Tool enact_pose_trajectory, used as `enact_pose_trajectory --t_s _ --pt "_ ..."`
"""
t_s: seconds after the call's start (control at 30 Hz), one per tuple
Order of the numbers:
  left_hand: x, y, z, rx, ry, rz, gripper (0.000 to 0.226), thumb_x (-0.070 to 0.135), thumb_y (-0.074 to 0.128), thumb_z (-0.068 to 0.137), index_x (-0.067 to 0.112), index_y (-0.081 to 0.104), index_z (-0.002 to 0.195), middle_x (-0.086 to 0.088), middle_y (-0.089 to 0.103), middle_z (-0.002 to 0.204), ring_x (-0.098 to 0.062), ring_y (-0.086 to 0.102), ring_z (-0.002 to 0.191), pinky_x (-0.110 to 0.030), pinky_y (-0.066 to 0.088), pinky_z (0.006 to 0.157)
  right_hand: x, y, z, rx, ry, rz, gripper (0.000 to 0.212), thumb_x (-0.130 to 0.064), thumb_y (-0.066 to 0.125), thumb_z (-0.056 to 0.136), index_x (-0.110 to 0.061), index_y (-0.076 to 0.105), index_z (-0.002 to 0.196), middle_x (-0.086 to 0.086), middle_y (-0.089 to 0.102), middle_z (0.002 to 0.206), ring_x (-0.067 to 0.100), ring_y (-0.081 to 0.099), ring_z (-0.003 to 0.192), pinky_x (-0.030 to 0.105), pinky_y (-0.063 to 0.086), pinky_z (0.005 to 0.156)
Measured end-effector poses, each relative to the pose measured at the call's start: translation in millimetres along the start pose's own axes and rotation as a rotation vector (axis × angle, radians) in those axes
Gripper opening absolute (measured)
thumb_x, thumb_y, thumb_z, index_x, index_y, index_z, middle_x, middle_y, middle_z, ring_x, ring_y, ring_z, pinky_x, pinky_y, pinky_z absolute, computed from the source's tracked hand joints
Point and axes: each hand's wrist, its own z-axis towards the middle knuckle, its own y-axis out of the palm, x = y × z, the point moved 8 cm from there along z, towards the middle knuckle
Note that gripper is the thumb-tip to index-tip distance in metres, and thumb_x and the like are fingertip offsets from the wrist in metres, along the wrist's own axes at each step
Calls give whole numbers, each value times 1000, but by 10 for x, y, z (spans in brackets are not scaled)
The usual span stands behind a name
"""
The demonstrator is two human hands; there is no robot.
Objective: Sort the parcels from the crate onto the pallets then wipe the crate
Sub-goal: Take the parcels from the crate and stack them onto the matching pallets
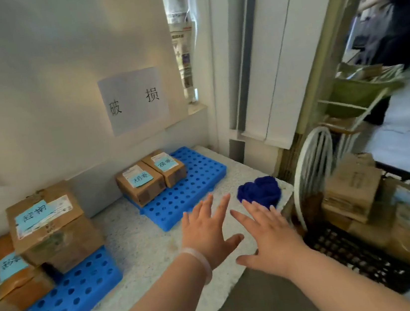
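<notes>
My left hand (pixel 208 230) and my right hand (pixel 269 235) hover side by side over the speckled floor, fingers spread, holding nothing. A black crate (pixel 364 262) at the right holds several cardboard parcels (pixel 354 188). Ahead lies a blue pallet (pixel 192 188) carrying two small parcels (pixel 142 183) with blue labels, under a paper sign (pixel 134 99) on the wall. A second blue pallet (pixel 56 305) at the left bears two larger parcels (pixel 49 228), one stacked on the other. A dark blue cloth (pixel 261 192) is bunched on the floor just beyond my right fingertips.
A white wire fan guard (pixel 309 167) leans between the cloth and the crate. A white rack with a green bin (pixel 358 98) stands behind it. Another person (pixel 401 12) stands in the doorway at the far right. A grey mat (pixel 257 305) lies under my arms.
</notes>
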Motion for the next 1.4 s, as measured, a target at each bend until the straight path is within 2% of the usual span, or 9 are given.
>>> enact_pose_trajectory --t_s 0.13,0.27,0.37,0.5,0.8,0.93,1.1,1.27,1.4 --pt "1269 253 237 -15 142 -34 91 67 50 88 47 -12 151 2 -2 165 -23 3 152 -52 6 122 1131 -181 -654 65 164 46 99 -70 56 80 -42 -6 153 -4 -15 163 16 -14 150 44 -8 121" --pt "2262 576 405 -36 223 -121 93 65 55 86 49 -9 151 3 4 165 -21 7 151 -50 10 122 2055 -233 -1273 77 311 100 97 -68 56 82 -41 -4 154 -5 -15 163 17 -14 149 44 -5 122" --pt "2845 859 441 -95 301 -106 92 62 55 87 50 -11 150 4 4 165 -21 7 151 -48 10 122 2603 -173 -1647 73 438 191 97 -65 59 82 -43 -4 153 -10 -17 162 19 -12 149 46 2 121" --pt "3240 1070 528 -167 332 -124 88 62 54 89 51 -9 151 6 1 165 -21 4 152 -50 9 123 3046 -67 -1876 84 548 278 97 -67 59 81 -49 -7 150 -13 -13 162 23 -6 150 51 17 119" --pt "3548 1484 1228 -253 316 -110 83 64 50 89 50 -2 151 6 3 165 -23 7 151 -47 10 121 3806 71 -1817 88 729 454 88 -62 53 89 -41 -3 154 -12 -11 163 19 -2 151 46 17 119" --pt "3626 1667 1726 -345 325 -90 83 64 49 89 51 -4 151 6 -1 165 -25 3 152 -49 8 121 4148 40 -1466 115 773 510 85 -61 51 91 -41 -1 154 -14 -8 163 18 1 151 47 21 118" --pt "3617 1883 2425 -444 328 -74 79 62 48 92 48 -1 153 5 -3 165 -26 1 152 -49 7 121 4452 230 -855 8 784 500 80 -60 47 93 -41 -2 154 -17 -7 163 18 4 151 48 23 117" --pt "3539 2181 3056 -518 327 -35 80 61 48 92 48 -1 153 4 -2 165 -28 1 152 -49 8 121 4848 460 -294 20 928 686 78 -61 43 94 -38 0 155 -18 0 162 15 8 150 46 23 117" --pt "3458 2508 3438 -603 268 -34 85 69 49 86 54 -5 150 4 -13 164 -31 -3 151 -50 10 120 5072 702 -57 2 1004 782 82 -62 45 92 -36 -1 155 -15 2 163 18 10 150 46 22 119"
